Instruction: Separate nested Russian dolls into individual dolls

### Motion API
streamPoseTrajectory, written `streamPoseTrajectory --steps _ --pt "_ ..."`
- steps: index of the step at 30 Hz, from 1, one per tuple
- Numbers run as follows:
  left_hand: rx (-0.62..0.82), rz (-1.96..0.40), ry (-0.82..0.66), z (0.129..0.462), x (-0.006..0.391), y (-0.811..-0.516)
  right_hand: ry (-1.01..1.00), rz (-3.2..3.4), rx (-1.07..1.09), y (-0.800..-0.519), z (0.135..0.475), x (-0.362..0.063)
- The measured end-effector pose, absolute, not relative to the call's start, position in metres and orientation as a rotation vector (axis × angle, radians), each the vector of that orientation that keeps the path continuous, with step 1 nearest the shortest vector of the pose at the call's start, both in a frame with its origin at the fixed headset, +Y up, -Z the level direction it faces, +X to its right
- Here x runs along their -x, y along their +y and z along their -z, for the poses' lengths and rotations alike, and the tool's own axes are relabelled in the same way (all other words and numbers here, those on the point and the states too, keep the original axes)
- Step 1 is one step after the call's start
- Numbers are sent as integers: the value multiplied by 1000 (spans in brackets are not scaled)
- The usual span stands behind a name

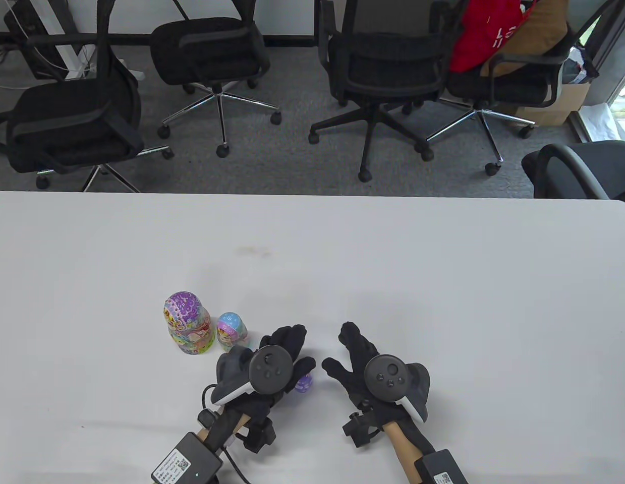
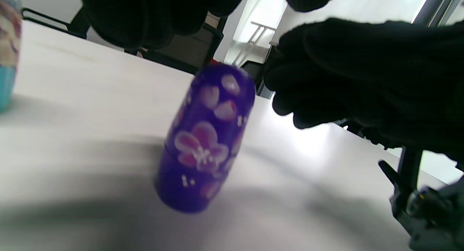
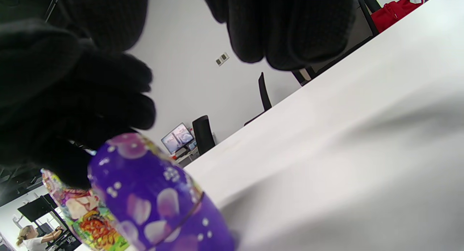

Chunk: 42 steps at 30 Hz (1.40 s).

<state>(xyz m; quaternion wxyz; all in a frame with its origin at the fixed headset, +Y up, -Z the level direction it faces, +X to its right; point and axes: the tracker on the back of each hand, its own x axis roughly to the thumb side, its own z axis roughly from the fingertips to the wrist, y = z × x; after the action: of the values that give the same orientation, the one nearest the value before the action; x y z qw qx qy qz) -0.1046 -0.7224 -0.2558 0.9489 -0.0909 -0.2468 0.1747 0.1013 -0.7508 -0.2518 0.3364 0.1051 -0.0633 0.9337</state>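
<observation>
White table (image 1: pixel 443 282), office chairs (image 1: pixel 378 75) behind. Purple doll (image 1: pixel 304 384) stands upright near the front edge, between both hands; largest doll (image 1: pixel 187 323) and blue doll (image 1: pixel 232 331) stand left of it. Left hand (image 1: pixel 272 364) hovers over the purple doll, grip released; right hand (image 1: pixel 375 370) likewise spread, holding nothing.

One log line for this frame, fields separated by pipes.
purple flowered doll standing on table, ungripped | left hand over it | right hand open beside

Black office chairs (image 1: pixel 211 55) stand on grey carpet (image 1: pixel 292 151) beyond the white counter (image 1: pixel 393 262); a red bag (image 1: pixel 486 33) rests on one, near a cardboard box (image 1: pixel 564 106).
</observation>
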Motion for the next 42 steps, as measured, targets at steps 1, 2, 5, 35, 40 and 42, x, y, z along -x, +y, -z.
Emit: streamPoseTrajectory --steps 1,2,5,35,40,42 --pt "209 -346 -511 256 102 -726 -163 -2436 -274 -751 252 -101" --pt "235 -335 -522 255 99 -730 -162 -2438 -275 -751 252 -101" --pt "278 -301 -540 254 93 -739 -160 -2438 -277 -751 252 -101" --pt "142 -450 -513 260 109 -729 85 -2450 -461 -759 252 -86" --pt "144 -584 -540 259 111 -720 132 -2406 -535 -760 249 -77" --pt "154 -643 -550 258 110 -719 109 -2387 -545 -760 247 -74"
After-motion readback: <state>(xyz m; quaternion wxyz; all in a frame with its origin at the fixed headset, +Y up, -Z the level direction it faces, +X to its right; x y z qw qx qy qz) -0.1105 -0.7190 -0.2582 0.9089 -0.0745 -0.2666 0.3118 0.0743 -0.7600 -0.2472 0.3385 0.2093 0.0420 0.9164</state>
